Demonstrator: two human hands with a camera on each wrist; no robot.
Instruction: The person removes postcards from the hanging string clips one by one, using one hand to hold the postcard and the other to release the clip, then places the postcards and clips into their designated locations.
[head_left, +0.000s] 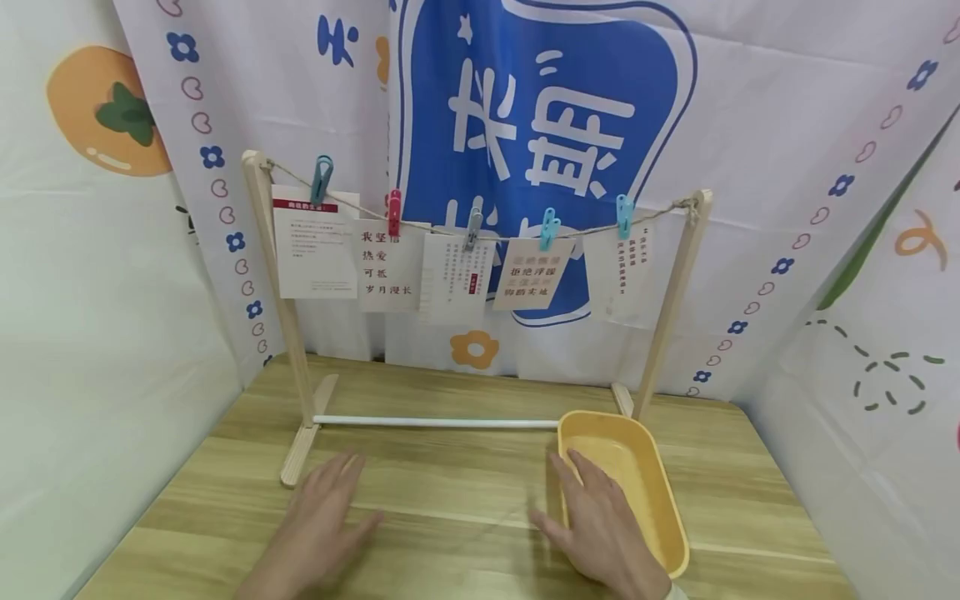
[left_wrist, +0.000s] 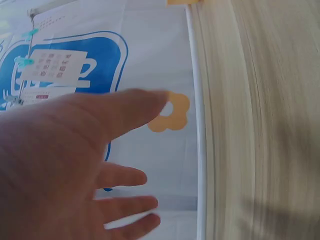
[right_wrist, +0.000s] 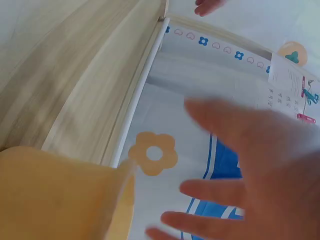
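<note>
In the head view my left hand (head_left: 318,517) hovers over the left front of the table, fingers spread and holding nothing. My right hand (head_left: 600,525), also empty with its fingers apart, overlaps the left side of a yellow plastic tray (head_left: 667,508). Behind both hands stands a wooden frame (head_left: 296,333) with a twine line strung between its posts. Several printed cards hang on the line, among them a card with a red band (head_left: 315,250) and a beige card (head_left: 531,273). They are held by a dark teal clothespin (head_left: 321,179), a red clothespin (head_left: 394,212), a grey clothespin (head_left: 473,225) and light blue clothespins (head_left: 550,229).
A white rod (head_left: 442,422) runs low between the frame's feet, and the tray's back corner overlaps its right end. Printed cloth (head_left: 660,350) hangs behind the wooden table (head_left: 450,500) and on both sides.
</note>
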